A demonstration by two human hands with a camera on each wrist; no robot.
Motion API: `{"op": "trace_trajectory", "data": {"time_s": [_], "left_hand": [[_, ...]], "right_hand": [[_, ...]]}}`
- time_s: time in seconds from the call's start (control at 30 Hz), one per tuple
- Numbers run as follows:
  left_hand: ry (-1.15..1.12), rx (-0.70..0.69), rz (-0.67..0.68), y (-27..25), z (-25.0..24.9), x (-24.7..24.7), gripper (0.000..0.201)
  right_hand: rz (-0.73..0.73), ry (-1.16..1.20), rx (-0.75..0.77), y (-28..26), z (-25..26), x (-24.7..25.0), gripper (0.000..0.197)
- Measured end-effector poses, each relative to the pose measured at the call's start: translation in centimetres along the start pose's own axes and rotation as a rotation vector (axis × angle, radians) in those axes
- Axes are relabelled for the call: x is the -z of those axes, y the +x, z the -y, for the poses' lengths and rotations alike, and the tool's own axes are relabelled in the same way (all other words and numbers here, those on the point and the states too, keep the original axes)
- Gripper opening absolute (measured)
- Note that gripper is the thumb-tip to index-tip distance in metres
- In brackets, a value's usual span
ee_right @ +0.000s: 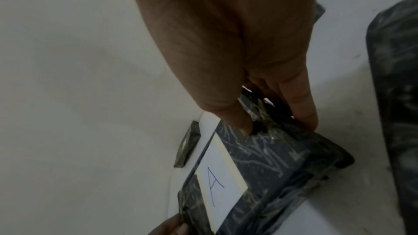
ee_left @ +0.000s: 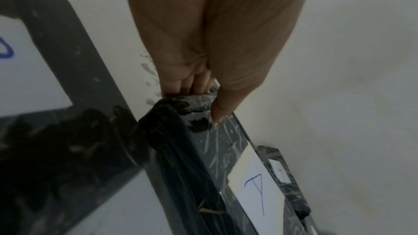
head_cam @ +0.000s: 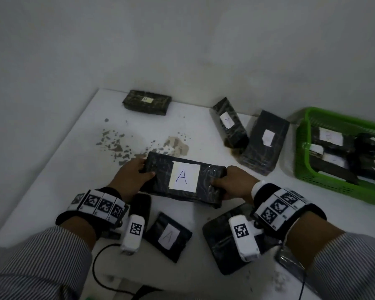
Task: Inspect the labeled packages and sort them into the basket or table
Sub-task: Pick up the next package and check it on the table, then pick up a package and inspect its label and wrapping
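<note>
A long black-wrapped package (head_cam: 206, 182) with a white label marked "A" is held above the white table (head_cam: 69, 174), tilted toward me. My left hand (head_cam: 131, 177) grips its left end, thumb on top and fingers underneath. My right hand (head_cam: 234, 184) grips its right end the same way. The left wrist view shows the package (ee_left: 203, 149) with my thumb on its top face; the right wrist view shows the package (ee_right: 267, 163) pinched between thumb and fingers. A green basket (head_cam: 303, 163) at the right holds several labeled black packages.
Two black packages (head_cam: 230, 124) (head_cam: 264, 144) lie near the basket. Another (head_cam: 147, 102) sits at the far edge. A small "A" package (head_cam: 168, 236) and a larger black one (head_cam: 221, 239) lie near me. Chipped grey patches (head_cam: 115, 144) mark the tabletop.
</note>
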State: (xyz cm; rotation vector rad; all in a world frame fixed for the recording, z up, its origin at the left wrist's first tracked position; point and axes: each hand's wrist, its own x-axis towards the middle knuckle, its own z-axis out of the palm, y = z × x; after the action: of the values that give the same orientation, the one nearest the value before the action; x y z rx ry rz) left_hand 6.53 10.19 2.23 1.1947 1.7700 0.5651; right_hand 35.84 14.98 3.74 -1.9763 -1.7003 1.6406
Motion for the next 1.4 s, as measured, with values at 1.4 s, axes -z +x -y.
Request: {"op": "trace_trajectory", "data": {"time_s": [1.4], "left_hand": [[-0.139,0.019,-0.147,11.7,-0.8,13.0,0.02]], "right_hand": [[-0.217,0.29,0.112,11.6,16.1,-7.3,0.037]]}}
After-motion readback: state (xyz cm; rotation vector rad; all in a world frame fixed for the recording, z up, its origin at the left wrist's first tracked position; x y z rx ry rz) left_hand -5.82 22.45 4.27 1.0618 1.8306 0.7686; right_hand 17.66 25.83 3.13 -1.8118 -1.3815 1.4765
